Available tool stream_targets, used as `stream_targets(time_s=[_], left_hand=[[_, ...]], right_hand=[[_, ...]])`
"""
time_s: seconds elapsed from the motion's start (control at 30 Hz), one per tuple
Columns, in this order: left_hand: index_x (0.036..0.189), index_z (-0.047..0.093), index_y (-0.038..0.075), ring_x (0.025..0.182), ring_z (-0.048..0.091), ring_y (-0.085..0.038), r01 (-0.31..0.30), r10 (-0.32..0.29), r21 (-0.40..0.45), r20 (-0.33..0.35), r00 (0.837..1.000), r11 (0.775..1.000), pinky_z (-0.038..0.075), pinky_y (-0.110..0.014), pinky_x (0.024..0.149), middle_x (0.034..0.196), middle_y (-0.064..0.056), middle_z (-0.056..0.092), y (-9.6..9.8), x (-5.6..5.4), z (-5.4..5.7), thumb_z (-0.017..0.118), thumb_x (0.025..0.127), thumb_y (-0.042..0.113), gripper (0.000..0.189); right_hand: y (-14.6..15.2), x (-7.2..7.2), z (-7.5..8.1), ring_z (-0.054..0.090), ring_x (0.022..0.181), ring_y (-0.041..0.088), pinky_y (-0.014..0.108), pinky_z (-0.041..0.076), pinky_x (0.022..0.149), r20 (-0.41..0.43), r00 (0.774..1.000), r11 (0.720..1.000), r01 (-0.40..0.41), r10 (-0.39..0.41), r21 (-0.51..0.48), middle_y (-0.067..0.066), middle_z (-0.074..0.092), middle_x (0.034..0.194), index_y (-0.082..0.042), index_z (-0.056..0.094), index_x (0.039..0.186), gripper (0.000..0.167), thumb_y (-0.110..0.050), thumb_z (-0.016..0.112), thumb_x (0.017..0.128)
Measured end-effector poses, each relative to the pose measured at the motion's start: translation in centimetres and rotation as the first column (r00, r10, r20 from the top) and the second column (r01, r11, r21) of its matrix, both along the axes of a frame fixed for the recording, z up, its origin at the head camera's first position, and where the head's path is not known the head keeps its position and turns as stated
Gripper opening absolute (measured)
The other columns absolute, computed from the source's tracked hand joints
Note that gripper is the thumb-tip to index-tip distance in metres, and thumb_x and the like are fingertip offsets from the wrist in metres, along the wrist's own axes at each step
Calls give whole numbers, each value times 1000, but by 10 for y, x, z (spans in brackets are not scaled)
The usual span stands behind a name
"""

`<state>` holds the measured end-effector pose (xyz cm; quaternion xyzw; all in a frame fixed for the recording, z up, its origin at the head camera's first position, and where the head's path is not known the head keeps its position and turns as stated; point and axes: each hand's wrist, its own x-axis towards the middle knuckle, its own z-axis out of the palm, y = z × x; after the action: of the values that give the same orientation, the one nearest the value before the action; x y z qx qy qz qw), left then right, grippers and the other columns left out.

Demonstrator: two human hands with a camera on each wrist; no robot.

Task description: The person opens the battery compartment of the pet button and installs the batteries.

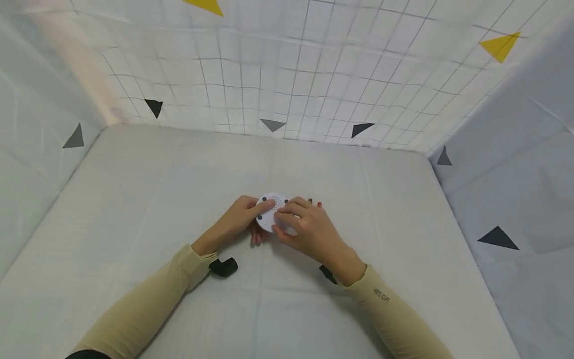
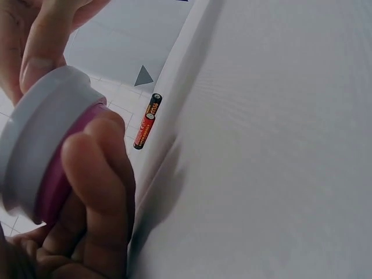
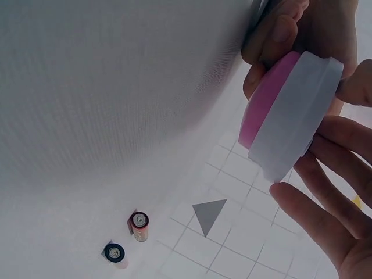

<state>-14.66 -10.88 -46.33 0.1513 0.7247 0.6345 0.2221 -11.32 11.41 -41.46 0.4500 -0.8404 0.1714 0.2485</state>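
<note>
A round device [image 1: 269,219] has a white back with small holes and dark round feet; a pink side [image 3: 270,102] shows in the right wrist view. My left hand [image 1: 239,217] grips it from the left, thumb on the white back and fingers underneath. The right hand [image 1: 309,229] reaches over from the right, its fingertips touching the white back and one digit at the rim. Its fingers look extended and spread in the right wrist view. Part of the back lies hidden under this hand. Beyond it are a black-and-red battery [image 2: 153,104] and a red battery [image 2: 145,131].
A white cloth-like surface [image 1: 202,164] extends around the hands. Behind it rises a white wall sheet [image 1: 278,75] with grid lines and triangles. Grey side sheets [image 1: 515,174] stand left and right. Dark pieces [image 1: 223,268] show near the wrists.
</note>
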Motion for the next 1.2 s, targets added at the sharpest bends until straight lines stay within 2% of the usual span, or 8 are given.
stream_targets(time_s=[0.67, 0.93, 1.2], left_hand=[[87, 73, 0, 40, 63, -23, -9, 9, -21, -1, 1000, 1000, 54, -33, 43, 59, -19, 69, -1, -1, 0, 59, 107, 46, 53], [87, 71, -1, 41, 63, -22, 2, -2, -23, 2, 1000, 1000, 55, -35, 42, 61, -16, 70, -1, -2, 0, 59, 107, 47, 53], [87, 73, 1, 41, 63, -22, 4, -3, -21, 4, 1000, 1000, 54, -33, 43, 61, -18, 69, -2, -2, 0, 57, 107, 48, 54]], right_hand=[[-2, -1, -4, 69, 93, 20, 28, 62, 81, -36, 999, 999, -36, 35, -9, 2, 77, 92, -7, 78, 90, 14, -9, 86, 79], [-2, -1, -2, 70, 88, 19, 28, 62, 80, -37, 998, 997, -53, 51, -49, 2, 77, 89, -5, 80, 90, 9, -6, 82, 81], [0, -1, 0, 68, 92, 18, 27, 62, 81, -6, 999, 999, -39, 39, 4, 1, 75, 94, -8, 78, 93, 10, -11, 82, 84]])
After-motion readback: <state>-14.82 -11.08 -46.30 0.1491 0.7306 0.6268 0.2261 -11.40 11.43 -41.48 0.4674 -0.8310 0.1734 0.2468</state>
